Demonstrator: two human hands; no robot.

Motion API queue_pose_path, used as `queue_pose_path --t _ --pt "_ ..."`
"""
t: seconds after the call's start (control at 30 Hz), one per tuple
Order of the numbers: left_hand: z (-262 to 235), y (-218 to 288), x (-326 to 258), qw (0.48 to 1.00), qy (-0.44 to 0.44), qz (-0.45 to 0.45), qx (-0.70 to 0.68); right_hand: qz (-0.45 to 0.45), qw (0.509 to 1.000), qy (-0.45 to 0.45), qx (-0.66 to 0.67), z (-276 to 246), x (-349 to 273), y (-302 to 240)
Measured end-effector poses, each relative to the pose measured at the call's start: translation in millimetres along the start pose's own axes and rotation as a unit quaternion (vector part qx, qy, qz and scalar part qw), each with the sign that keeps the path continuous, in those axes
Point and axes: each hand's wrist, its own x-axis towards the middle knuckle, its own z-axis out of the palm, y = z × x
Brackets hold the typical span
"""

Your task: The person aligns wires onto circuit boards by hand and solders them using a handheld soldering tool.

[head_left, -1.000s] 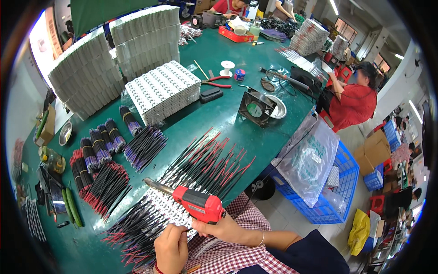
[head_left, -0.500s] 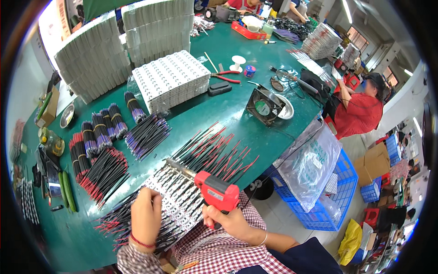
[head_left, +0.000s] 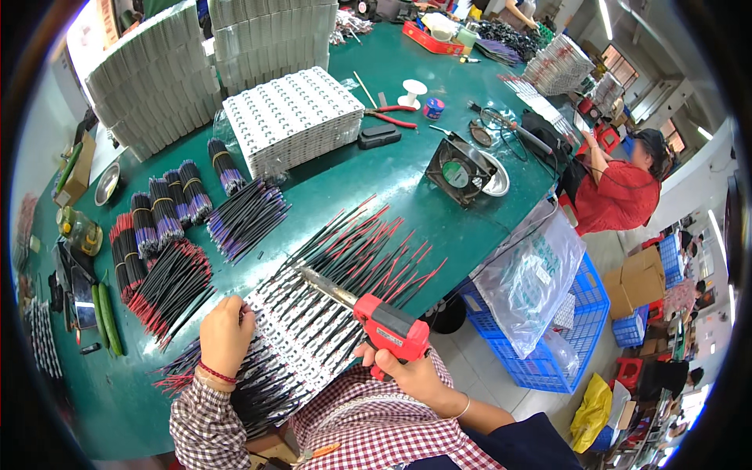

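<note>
Farther left now, left hand [head_left: 224,335]

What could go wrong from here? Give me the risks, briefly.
1. The red tool in the right hand has its metal nose over the wired strips; it might snag the wires, or scorch them if hot, which I can't tell.
2. The left hand is near the loose pile; a sideways knock could scatter it.
</note>
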Motion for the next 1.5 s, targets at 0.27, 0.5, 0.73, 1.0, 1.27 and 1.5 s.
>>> queue_pose_path --t 0.27,0.5,0.73,1.0,1.27,1.5 --pt "0 -12 -1 0.999 -0.017 -0.010 -0.035 -0.044 0.998 -0.038 -0.026 -3 4 11" --pt "-1 -13 -2 0.998 -0.013 -0.010 -0.053 -0.030 0.999 -0.030 0.003 -1 2 16" --pt "1 -11 -3 0.999 -0.016 -0.017 -0.025 0.004 1.000 -0.029 -0.012 -6 0 22" --pt "5 -9 -5 1.000 0.002 -0.017 -0.026 0.003 0.999 -0.013 -0.043 -2 -3 11" --pt "-6 -13 -15 0.999 -0.018 -0.037 -0.019 0.031 0.997 -0.021 -0.074 -2 -1 20" --pt "-2 -8 -3 1.000 0.010 -0.009 -0.023 -0.015 0.997 0.001 -0.080 8 -9 9"
